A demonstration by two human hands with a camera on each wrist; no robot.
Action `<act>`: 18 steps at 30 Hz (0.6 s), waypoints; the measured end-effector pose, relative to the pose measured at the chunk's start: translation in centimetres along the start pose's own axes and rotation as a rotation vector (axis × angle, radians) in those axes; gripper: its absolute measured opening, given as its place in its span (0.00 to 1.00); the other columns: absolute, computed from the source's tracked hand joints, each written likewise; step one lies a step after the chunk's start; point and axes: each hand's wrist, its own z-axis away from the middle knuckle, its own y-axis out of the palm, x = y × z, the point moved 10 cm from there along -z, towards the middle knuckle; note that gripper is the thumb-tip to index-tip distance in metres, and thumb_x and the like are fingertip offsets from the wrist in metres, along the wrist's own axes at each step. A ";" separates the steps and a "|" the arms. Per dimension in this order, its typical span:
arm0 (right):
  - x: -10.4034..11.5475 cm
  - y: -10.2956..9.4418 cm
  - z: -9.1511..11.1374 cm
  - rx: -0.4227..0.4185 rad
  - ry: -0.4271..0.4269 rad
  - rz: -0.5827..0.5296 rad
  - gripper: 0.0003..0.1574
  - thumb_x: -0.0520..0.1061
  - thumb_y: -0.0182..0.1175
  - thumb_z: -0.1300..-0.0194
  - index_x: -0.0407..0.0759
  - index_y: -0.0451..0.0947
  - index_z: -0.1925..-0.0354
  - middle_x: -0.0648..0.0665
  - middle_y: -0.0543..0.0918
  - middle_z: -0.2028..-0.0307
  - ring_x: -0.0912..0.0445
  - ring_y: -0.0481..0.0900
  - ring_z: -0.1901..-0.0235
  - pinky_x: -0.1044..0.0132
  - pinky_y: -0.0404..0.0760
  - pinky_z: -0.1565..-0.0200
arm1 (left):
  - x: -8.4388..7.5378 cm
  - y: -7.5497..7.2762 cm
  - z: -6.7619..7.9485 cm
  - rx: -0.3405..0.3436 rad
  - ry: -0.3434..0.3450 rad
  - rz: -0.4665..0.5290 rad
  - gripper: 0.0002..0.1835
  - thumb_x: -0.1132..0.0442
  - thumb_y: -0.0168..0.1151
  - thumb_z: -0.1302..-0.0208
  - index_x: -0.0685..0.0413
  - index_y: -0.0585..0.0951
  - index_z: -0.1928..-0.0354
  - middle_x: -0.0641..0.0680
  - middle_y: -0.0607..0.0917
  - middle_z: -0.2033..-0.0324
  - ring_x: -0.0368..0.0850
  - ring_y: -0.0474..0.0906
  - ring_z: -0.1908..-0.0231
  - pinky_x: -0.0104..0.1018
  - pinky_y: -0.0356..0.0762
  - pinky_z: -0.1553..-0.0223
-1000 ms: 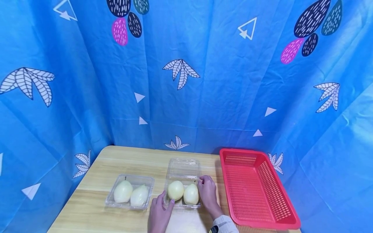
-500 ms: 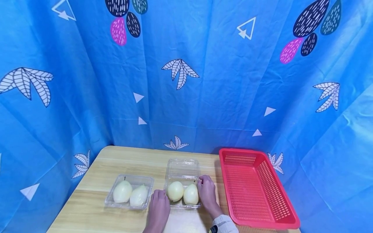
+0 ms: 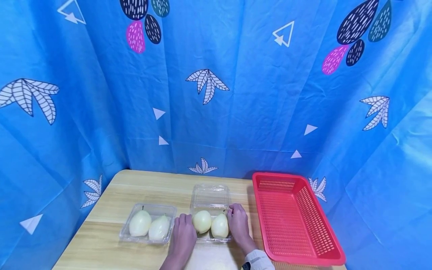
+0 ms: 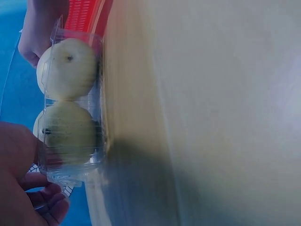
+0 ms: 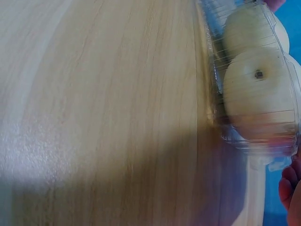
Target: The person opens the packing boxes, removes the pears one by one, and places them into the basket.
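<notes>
A clear plastic clamshell box (image 3: pixel 216 209) stands on the table with its lid (image 3: pixel 210 195) folded back, away from me. Inside sit two pale pears, a left one (image 3: pixel 201 222) and a right one (image 3: pixel 219 226). My left hand (image 3: pixel 183 236) pinches the box's left wall; in the left wrist view its fingers (image 4: pixel 49 202) curl under the box edge. At the right wall my right hand (image 3: pixel 239 227) grips the edge with bent fingers. The right wrist view shows only part of those fingers (image 5: pixel 288 181), beside the pear end (image 5: pixel 258 89).
Left of my left hand lies another clear box (image 3: pixel 171 213) holding two pears. A red plastic basket (image 3: pixel 287 217) stands at the right of the wooden table (image 3: pixel 101 240). A blue patterned curtain (image 3: pixel 209 123) hangs around the table's back and sides.
My left thumb has left the front of the left pear, and the left hand has turned onto the box's left wall. The right hand keeps its place. The head view has shifted slightly.
</notes>
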 end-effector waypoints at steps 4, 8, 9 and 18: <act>0.2 -0.1 0.0 -0.017 -0.028 0.012 0.07 0.31 0.71 0.42 0.35 0.84 0.63 0.39 0.88 0.65 0.45 0.88 0.63 0.54 0.89 0.58 | 0.0 0.4 -0.4 0.034 0.031 -0.050 0.12 0.69 0.48 0.44 0.69 0.80 0.66 0.59 0.79 0.72 0.51 0.71 0.71 0.43 0.74 0.66; 0.3 -0.2 0.1 -0.029 -0.034 0.023 0.07 0.31 0.70 0.42 0.35 0.84 0.64 0.39 0.88 0.65 0.44 0.88 0.63 0.53 0.89 0.59 | 0.5 0.8 -0.7 0.076 0.014 -0.040 0.12 0.69 0.52 0.42 0.70 0.81 0.63 0.59 0.79 0.73 0.50 0.71 0.73 0.42 0.74 0.69; 0.3 -0.2 0.1 -0.031 -0.034 0.027 0.07 0.31 0.70 0.42 0.35 0.84 0.64 0.39 0.88 0.65 0.44 0.88 0.63 0.53 0.89 0.59 | 0.5 0.9 -0.7 0.079 0.013 -0.039 0.11 0.69 0.52 0.41 0.70 0.81 0.64 0.58 0.78 0.73 0.50 0.71 0.74 0.42 0.74 0.70; 0.5 -0.2 0.1 -0.025 -0.055 0.046 0.06 0.32 0.70 0.42 0.35 0.83 0.64 0.39 0.87 0.65 0.44 0.88 0.63 0.53 0.89 0.58 | 1.0 1.3 -1.4 0.098 0.002 -0.046 0.04 0.68 0.60 0.42 0.64 0.78 0.69 0.56 0.77 0.76 0.47 0.68 0.77 0.39 0.73 0.74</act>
